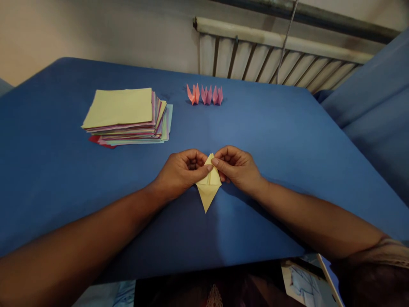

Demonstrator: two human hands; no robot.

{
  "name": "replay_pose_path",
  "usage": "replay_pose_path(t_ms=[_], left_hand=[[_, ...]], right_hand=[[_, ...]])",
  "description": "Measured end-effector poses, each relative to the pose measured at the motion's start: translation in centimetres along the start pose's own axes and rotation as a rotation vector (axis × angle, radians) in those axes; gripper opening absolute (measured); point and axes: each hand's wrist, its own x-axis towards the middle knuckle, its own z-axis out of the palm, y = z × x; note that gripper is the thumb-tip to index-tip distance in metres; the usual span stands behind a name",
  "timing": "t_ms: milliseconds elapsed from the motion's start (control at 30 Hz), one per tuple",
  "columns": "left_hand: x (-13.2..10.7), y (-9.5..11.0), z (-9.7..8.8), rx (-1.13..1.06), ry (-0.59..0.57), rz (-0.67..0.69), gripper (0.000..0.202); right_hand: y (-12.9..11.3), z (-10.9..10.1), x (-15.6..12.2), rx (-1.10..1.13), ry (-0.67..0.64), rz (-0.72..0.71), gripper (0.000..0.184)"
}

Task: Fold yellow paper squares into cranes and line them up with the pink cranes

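Observation:
A pale yellow sheet of origami paper (208,194), folded into a narrow diamond, is between my two hands over the near middle of the blue table. Its lower point faces me, and a slit runs down the middle of its upper half. My left hand (183,171) pinches the left side, thumb lying on the front. With thumb and forefinger, my right hand (238,167) grips it near the upper tip. The fingers behind the paper are partly hidden.
A thick stack of coloured paper (119,108) lies at the back left of the blue table (271,123). Three folded paper cranes, one orange (193,94) and two pinkish purple (212,95), stand in a row at the back. Behind is a radiator (243,55); a blue curtain (373,98) hangs right.

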Motion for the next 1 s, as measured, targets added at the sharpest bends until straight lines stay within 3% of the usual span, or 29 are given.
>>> replay_pose_path(t_ms=[400, 633, 1000], left_hand=[[-0.08, 0.06, 0.04, -0.004, -0.11, -0.061, 0.023], [-0.11, -0.18, 0.04, 0.037, -0.149, -0.032, 0.021], [-0.16, -0.09, 0.07, 0.06, -0.151, -0.005, 0.02]], right_hand=[[-0.27, -0.35, -0.24, -0.027, -0.045, 0.007, 0.028], [-0.1, -0.52, -0.21, -0.045, -0.053, 0.03, 0.023], [0.28, -0.71, -0.15, -0.015, -0.068, -0.003, 0.024]])
